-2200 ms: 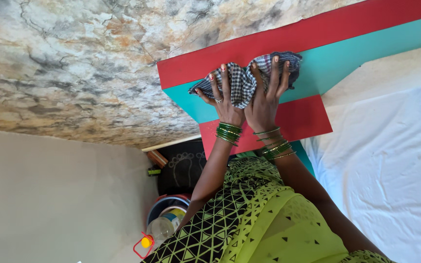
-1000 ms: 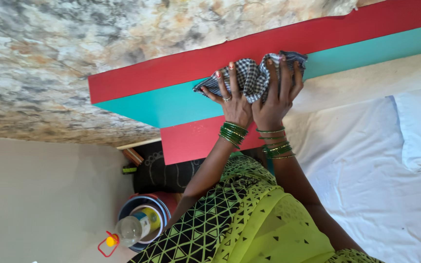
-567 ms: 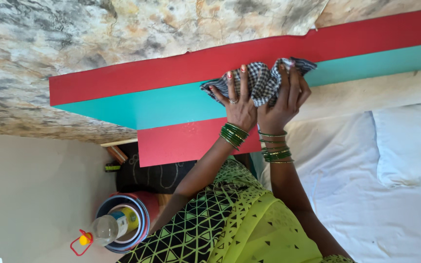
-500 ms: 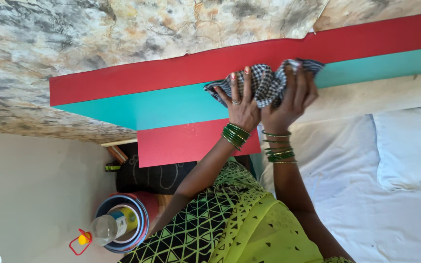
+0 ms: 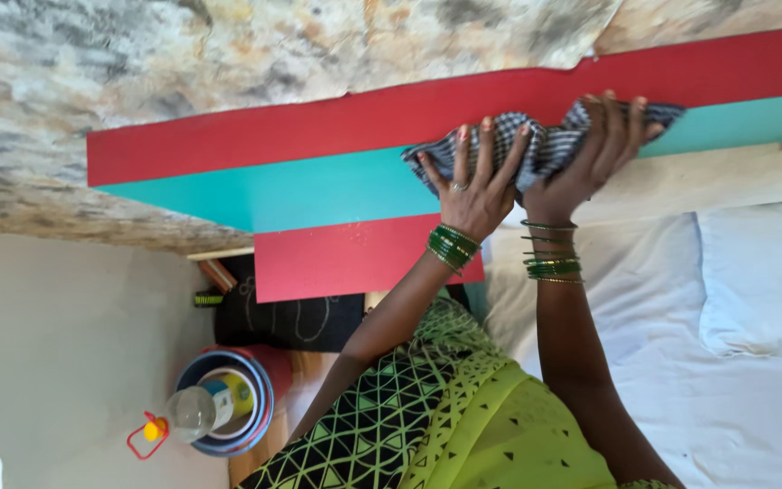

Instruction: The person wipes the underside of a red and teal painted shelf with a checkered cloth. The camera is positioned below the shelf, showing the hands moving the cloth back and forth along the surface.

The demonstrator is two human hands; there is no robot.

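Observation:
Both of my hands press a black-and-white checked cloth (image 5: 545, 145) against the teal band of a red and teal headboard (image 5: 319, 172). My left hand (image 5: 474, 186) lies spread on the cloth's left part, with a ring on one finger and green bangles at the wrist. On the cloth's right part, my right hand (image 5: 601, 149) grips it with curled fingers and also wears green bangles. My yellow-green patterned garment (image 5: 445, 426) fills the lower middle of the view.
A bed with a white sheet (image 5: 681, 362) and a white pillow (image 5: 762, 272) lies to the right. A marbled wall (image 5: 228, 63) is behind the headboard. At lower left are stacked bowls (image 5: 228, 403), a clear bottle (image 5: 190, 412) and a dark bag (image 5: 291, 317).
My hands and the cloth have slid along the teal band toward the right end of the headboard, and the view has shifted with them. Both hands stay on the cloth.

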